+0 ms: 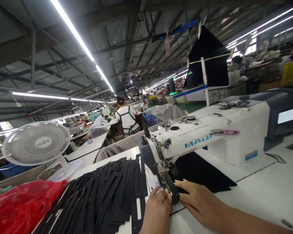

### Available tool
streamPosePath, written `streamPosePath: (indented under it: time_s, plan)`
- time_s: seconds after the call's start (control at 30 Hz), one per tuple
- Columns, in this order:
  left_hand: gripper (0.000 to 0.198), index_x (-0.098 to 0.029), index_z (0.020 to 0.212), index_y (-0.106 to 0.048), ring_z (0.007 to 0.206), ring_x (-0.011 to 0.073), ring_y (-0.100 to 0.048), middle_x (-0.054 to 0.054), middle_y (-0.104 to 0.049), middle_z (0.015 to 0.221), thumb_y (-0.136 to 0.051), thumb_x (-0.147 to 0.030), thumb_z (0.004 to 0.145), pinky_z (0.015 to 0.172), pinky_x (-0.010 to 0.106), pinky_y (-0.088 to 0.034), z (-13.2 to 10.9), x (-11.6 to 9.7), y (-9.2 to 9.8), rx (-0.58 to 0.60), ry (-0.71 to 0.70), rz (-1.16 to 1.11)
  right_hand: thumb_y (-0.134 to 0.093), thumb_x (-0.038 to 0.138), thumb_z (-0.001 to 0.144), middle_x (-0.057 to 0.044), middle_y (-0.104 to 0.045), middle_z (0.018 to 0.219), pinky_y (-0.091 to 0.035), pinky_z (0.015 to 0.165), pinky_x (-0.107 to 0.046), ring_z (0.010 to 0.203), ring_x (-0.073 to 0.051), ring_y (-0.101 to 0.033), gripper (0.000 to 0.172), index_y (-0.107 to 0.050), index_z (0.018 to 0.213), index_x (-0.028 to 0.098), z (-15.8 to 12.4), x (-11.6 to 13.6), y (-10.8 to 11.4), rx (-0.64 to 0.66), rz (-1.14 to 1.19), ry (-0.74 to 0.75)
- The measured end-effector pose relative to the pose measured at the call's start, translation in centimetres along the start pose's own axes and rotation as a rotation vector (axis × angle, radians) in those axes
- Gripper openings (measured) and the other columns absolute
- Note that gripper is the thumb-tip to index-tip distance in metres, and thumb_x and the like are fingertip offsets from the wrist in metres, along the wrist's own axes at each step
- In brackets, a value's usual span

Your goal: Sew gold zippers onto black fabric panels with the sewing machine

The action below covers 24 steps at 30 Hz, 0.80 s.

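A black strip with a rounded near end (174,195) and a thin gold-coloured line along it lies under the presser foot of a white sewing machine (197,130). On its left side, my left hand (158,208) has its fingers curled and pressed together at the strip's edge. From the right, my right hand (200,200) reaches in with fingers stretched out and slightly apart, the tips touching the strip's other edge. A larger black fabric piece (200,170) lies flat under the machine arm, beyond my right hand. The needle tip is hard to make out.
Many flat black strips (104,191) are heaped left of the machine. A red plastic bag (21,204) and a white fan (36,143) stand farther left. Thread cones (171,86) sit on a stand behind. A person in a white shirt (127,118) sits ahead.
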<state>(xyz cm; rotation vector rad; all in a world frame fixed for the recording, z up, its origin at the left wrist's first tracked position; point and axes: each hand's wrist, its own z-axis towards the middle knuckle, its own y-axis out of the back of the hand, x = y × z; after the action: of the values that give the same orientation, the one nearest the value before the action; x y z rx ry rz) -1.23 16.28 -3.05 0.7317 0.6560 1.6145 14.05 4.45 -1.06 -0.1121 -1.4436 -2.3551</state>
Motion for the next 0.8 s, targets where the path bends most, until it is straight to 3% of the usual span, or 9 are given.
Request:
streamPosePath:
  time_s: [0.1, 0.17, 0.3, 0.37, 0.47, 0.53, 0.63, 0.8]
  plan:
    - [0.031, -0.016, 0.091, -0.058, 0.071, 0.021, -0.06, 0.007, -0.061, 0.078, -0.038, 0.001, 0.075, 0.068, 0.035, -0.054, -0.3, 0.6, -1.4, -0.077, 0.064, -0.005, -0.044, 0.013, 0.087, -0.007, -0.057, 0.122, -0.04, 0.097, -0.041, 0.109, -0.02, -0.054, 0.032, -0.062, 0.11, 0.027, 0.8, -0.6, -0.1, 0.007, 0.041, -0.013]
    - [0.03, -0.017, 0.09, -0.059, 0.071, 0.0228, -0.058, 0.007, -0.059, 0.078, -0.04, -0.001, 0.073, 0.06, 0.034, -0.052, -0.5, 0.8, -1.8, -0.053, 0.147, 0.007, -0.043, 0.013, 0.087, -0.007, -0.055, 0.123, -0.039, 0.097, -0.041, 0.11, -0.02, -0.053, 0.032, -0.062, 0.108, 0.026, 1.2, -1.0, -0.3, -0.007, 0.062, -0.019]
    - [0.029, -0.021, 0.096, -0.06, 0.076, 0.0227, -0.057, 0.007, -0.058, 0.088, -0.047, -0.005, 0.076, 0.062, 0.032, -0.05, -0.9, 0.9, -1.3, 0.052, 0.261, -0.008, -0.045, 0.015, 0.087, -0.01, -0.055, 0.121, -0.039, 0.097, -0.041, 0.112, -0.021, -0.05, 0.026, -0.064, 0.103, 0.023, 1.1, -1.2, -0.4, -0.051, 0.073, -0.001]
    - [0.026, -0.021, 0.096, -0.059, 0.08, 0.0231, -0.058, 0.008, -0.06, 0.094, -0.047, -0.006, 0.078, 0.067, 0.034, -0.051, -1.1, 1.0, -0.9, -0.004, 0.267, 0.001, -0.045, 0.015, 0.087, -0.01, -0.059, 0.112, -0.044, 0.091, -0.041, 0.104, -0.022, -0.054, 0.023, -0.066, 0.095, 0.021, 0.9, -1.1, -0.4, -0.101, 0.045, 0.018]
    - [0.024, -0.019, 0.091, -0.058, 0.084, 0.0225, -0.062, 0.007, -0.064, 0.093, -0.042, -0.004, 0.08, 0.079, 0.04, -0.051, -1.4, 1.4, -0.9, -0.071, 0.155, 0.026, -0.038, 0.014, 0.091, -0.009, -0.062, 0.089, -0.05, 0.074, -0.034, 0.082, -0.019, -0.058, 0.028, -0.066, 0.085, 0.017, 0.9, -0.7, -0.4, -0.252, -0.03, 0.048]
    - [0.024, -0.019, 0.089, -0.057, 0.085, 0.0198, -0.064, 0.004, -0.066, 0.087, -0.04, -0.003, 0.082, 0.089, 0.041, -0.048, -1.4, 1.7, -1.1, -0.026, 0.065, 0.017, -0.035, 0.016, 0.093, -0.009, -0.063, 0.091, -0.05, 0.074, -0.031, 0.084, -0.018, -0.059, 0.03, -0.065, 0.09, 0.016, 1.1, -0.4, -0.5, -0.311, -0.089, 0.096]
    - [0.025, -0.018, 0.085, -0.056, 0.083, 0.0167, -0.064, 0.003, -0.066, 0.082, -0.037, -0.001, 0.085, 0.094, 0.04, -0.045, -1.0, 1.9, -1.2, -0.009, 0.004, 0.031, -0.045, 0.026, 0.093, -0.008, -0.06, 0.108, -0.05, 0.082, -0.035, 0.095, -0.019, -0.058, 0.021, -0.06, 0.106, 0.017, 1.4, -0.2, -1.1, -0.283, -0.14, 0.132]
    - [0.026, -0.015, 0.079, -0.054, 0.08, 0.0148, -0.063, 0.003, -0.064, 0.076, -0.034, -0.002, 0.088, 0.095, 0.037, -0.045, 0.2, 2.1, -0.5, 0.035, -0.107, 0.091, -0.053, 0.033, 0.091, -0.008, -0.055, 0.115, -0.05, 0.081, -0.04, 0.096, -0.02, -0.057, 0.029, -0.054, 0.114, 0.017, 1.3, -0.7, -2.5, -0.209, -0.114, 0.062]
